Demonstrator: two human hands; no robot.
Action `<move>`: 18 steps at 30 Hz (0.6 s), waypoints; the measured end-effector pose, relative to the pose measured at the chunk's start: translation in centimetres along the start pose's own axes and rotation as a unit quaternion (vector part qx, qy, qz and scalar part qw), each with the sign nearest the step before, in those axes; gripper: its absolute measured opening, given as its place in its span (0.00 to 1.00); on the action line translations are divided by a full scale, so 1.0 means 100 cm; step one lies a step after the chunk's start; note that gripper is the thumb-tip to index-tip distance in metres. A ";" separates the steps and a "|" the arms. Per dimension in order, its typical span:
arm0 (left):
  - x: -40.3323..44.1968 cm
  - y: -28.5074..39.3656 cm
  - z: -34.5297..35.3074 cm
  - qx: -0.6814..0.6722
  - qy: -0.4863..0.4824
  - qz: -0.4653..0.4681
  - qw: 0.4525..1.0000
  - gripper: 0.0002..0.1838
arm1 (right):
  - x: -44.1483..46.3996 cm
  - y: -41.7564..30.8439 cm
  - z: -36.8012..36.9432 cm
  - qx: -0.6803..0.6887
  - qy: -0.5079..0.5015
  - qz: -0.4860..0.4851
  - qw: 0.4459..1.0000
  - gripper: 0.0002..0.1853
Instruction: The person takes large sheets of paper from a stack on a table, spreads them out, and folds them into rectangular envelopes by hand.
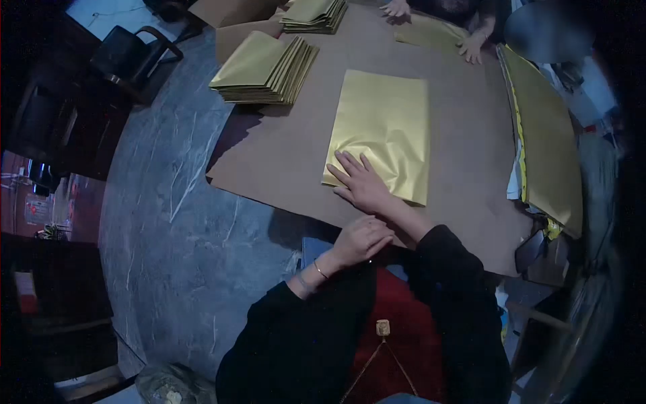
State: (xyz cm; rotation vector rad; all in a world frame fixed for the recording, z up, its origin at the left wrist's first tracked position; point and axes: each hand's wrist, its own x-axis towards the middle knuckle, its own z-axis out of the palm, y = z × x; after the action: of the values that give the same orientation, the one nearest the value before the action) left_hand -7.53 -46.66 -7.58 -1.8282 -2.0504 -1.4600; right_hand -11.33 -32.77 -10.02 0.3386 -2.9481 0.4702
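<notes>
A gold sheet or flat packet [387, 108] lies on the brown table [282, 165], creased near its lower edge. My right hand [363, 185] rests flat on its lower left part, fingers spread. Just below, off the sheet near the table's front edge, is my left hand [363, 240], its fingers bent together close to my right wrist. Whether it holds anything is hidden.
Stacks of folded gold sheets [266, 71] [314, 15] stand at the back left. Large gold sheets [548, 141] lie along the right edge. Across the table, a person's hands [473, 47] touch another gold sheet [431, 32]. A black chair [124, 57] stands left.
</notes>
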 end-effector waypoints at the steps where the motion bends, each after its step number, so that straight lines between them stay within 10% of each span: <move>1: -0.007 -0.005 -0.010 0.050 0.040 -0.053 0.997 0.06 | 0.001 0.001 0.004 -0.013 0.002 0.003 1.000 0.31; 6: -0.015 -0.042 -0.040 0.253 0.153 -0.145 0.944 0.14 | -0.002 0.001 0.003 -0.007 0.025 0.002 1.000 0.35; 18: -0.022 -0.062 -0.041 0.241 0.083 -0.170 0.952 0.13 | -0.005 -0.004 0.000 -0.030 0.061 0.014 0.998 0.34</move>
State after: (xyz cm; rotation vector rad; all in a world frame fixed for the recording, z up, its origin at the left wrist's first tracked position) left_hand -13.91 -50.12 -10.23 -1.1744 -2.4358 -0.9841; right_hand -10.74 -33.01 -10.04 0.2536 -2.8443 0.3900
